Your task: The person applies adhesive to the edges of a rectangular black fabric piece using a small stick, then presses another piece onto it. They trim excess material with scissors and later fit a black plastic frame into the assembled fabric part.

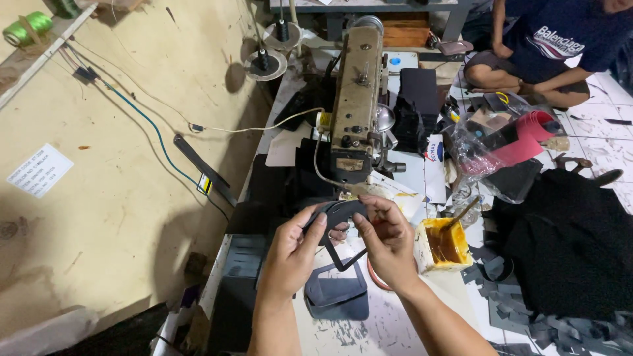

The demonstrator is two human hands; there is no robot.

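While both hands, left hand [295, 248] and right hand [389, 242], pinch the black strap piece [339, 217] above the counter [395, 323], keep edges aligned, clear of the near-right glue tub [443, 245].

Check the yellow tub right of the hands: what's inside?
The yellow tub holds amber-brown glue-like liquid, with a stick leaning in it. The stick's lower end is sunk in the liquid, and the tub's bottom is hidden.
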